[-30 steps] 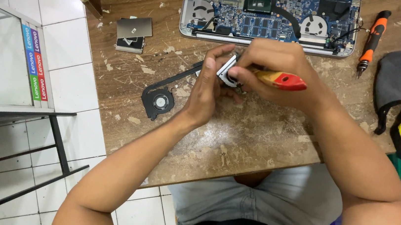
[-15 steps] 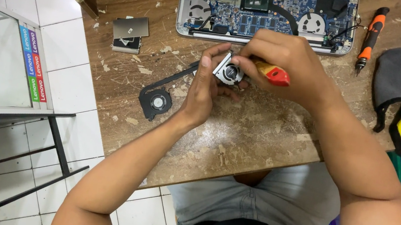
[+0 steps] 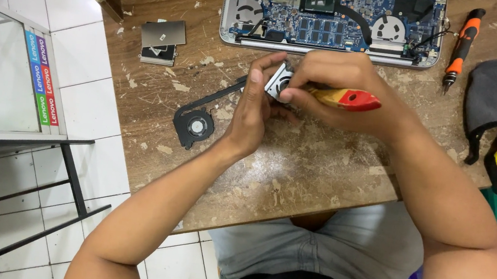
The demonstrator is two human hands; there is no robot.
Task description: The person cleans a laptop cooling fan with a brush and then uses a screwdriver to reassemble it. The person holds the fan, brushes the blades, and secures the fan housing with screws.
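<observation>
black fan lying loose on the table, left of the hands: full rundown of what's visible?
The black fan is a flat, round housing that looks like plastic, with a pale hub at its centre. A long thin black arm runs from it up and right toward the left hand. It lies flat on the worn wooden table, among paint flecks.

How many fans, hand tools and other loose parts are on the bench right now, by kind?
Cooling fans: 4, two in the open laptop, at left and right, one loose black, one silver in the left hand
Brush: 1, in the right hand
Screwdriver: 1
Flat metal part: 1
Total: 7
</observation>
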